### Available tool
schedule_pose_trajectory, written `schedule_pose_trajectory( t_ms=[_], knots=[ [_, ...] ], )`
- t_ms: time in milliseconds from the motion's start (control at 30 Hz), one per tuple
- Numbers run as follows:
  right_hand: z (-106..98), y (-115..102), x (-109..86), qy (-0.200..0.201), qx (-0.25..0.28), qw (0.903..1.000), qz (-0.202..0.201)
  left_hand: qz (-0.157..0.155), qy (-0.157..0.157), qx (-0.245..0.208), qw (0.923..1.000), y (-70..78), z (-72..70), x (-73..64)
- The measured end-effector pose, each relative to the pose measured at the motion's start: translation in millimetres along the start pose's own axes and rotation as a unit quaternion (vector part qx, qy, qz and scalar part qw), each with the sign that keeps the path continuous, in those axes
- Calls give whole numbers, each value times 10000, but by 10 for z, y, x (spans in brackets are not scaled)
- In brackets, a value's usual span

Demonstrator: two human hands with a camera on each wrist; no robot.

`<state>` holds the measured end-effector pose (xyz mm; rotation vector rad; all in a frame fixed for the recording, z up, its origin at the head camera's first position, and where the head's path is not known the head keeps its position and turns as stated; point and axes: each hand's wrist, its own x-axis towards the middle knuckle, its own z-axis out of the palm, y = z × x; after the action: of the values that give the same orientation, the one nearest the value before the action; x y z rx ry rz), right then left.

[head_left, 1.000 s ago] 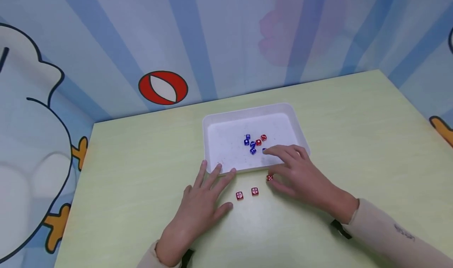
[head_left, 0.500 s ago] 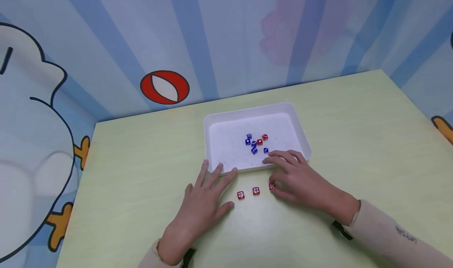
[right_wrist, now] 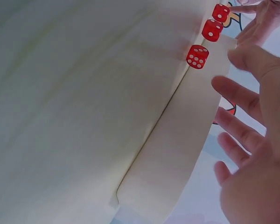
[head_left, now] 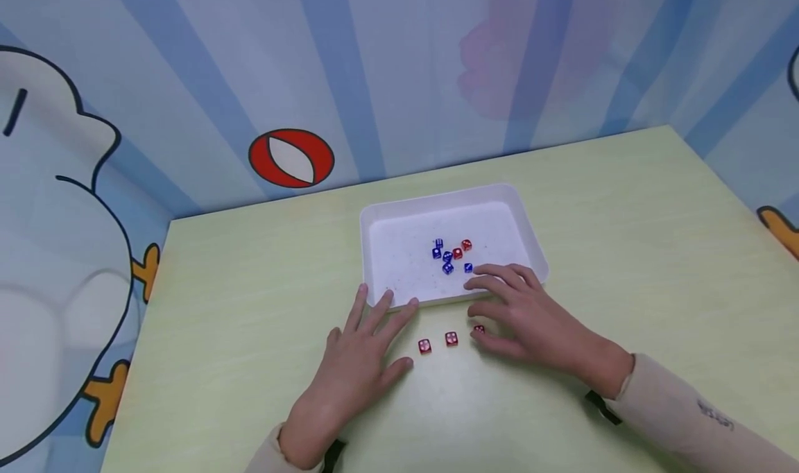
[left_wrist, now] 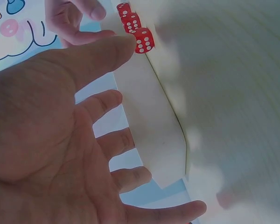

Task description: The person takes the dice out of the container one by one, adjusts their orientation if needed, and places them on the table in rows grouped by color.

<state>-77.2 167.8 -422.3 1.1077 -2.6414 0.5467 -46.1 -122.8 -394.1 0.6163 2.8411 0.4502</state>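
Three red dice stand in a row on the table before the tray: a left die [head_left: 424, 347], a middle die [head_left: 451, 338] and a right die [head_left: 479, 329]. My right hand [head_left: 530, 315] is beside the right die, its thumb and index finger parted; in the right wrist view a gap shows between those fingers and the nearest red die [right_wrist: 197, 57]. Its other fingers reach over the rim of the white tray [head_left: 406, 208]. My left hand [head_left: 352, 362] lies with spread fingers, fingertips at the tray's front left corner, thumb close to the left die.
Inside the tray lie several blue dice, among them a front one [head_left: 447, 268] and one near my right fingertips [head_left: 468, 268]. Two red dice, one nearer [head_left: 458, 253] and one farther [head_left: 467, 245], are beside them. A printed wall [head_left: 424, 78] borders the table's back.
My right hand has drawn the right red die toward the front, in line with the other two. Its thumb and index finger have since parted from it. The left hand keeps its place.
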Motion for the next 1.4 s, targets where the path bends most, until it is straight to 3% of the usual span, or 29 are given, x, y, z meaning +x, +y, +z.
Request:
schedule_pose_trajectory(
  t_ms=[267, 900, 1133, 1400],
  knots=[
    [-24, 36, 90, 443, -660, 9967, -157, 22, -9, 59, 10000, -17, -2, 6],
    [-7, 367, 390, 606, -666, 9954, 334, -7, -111, 52, 9999, -13, 25, -3],
    [13, 421, 546, 383, -713, 9950, 578, -68, -110, 48, 9999, -20, 23, -16],
    [37, 484, 644, -255, -848, 9851, 1477, -12, -69, -34, 10000, -26, 22, -4]
  ],
)
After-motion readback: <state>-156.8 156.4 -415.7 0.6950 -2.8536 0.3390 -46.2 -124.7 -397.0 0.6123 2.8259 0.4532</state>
